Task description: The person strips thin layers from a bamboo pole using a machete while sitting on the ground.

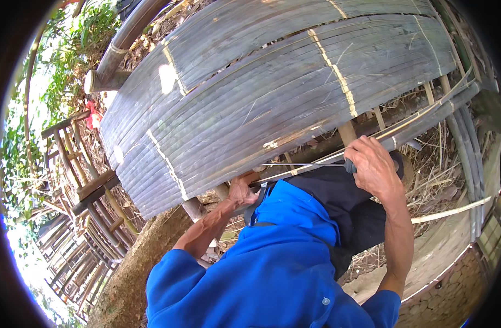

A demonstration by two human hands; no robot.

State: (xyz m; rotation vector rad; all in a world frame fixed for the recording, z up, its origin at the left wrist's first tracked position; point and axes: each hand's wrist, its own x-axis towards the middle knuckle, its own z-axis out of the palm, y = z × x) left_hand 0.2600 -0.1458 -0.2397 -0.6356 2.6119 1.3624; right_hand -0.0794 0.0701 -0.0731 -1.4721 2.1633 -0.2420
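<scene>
My right hand [373, 167] is closed around the dark handle of a knife [310, 164], above my thigh. Its thin, straight blade points left toward my other hand. Along the near edge of a bamboo slat bench [234, 120], a long, pale bamboo strip [425, 112] stretches from my lap to the far right. My left hand [242, 191] is closed around the strip's near end, close to the blade tip; the fingers are partly hidden. I cannot tell whether the blade touches the strip.
Bamboo poles [469, 164] stand at the right, near a loose pale bamboo piece [452, 211]. A tree trunk [136, 268] lies at lower left, beside a bamboo frame [92, 186]. A thick bamboo post [127, 41] rises at upper left. Dry litter covers the ground.
</scene>
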